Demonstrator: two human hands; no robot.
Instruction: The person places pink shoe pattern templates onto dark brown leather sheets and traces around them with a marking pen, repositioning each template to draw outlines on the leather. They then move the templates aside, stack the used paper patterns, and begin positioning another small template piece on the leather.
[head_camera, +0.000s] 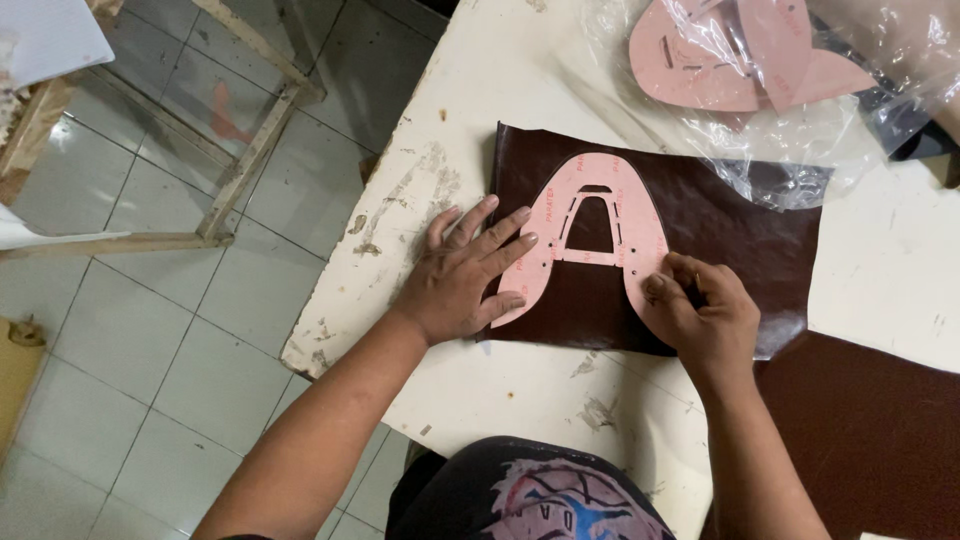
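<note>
Head cam: pink pattern (640, 235) is pressed flat on brown leather (720, 230) by open left hand (462, 280) & right hand (705, 315) w/ curled fingertips, on bench (480, 110).

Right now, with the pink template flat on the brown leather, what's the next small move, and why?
Probably trace along the template's edge by the right hand, whose fingertips pinch there. The left hand lies spread, pressing the template onto the leather, so it looks steady. Whether a pen is held cannot be told.

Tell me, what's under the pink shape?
A dark brown leather sheet lies under the pink shape, showing through its cut-out. Both rest on the white table. The leather directly beneath the pink is covered.
</note>
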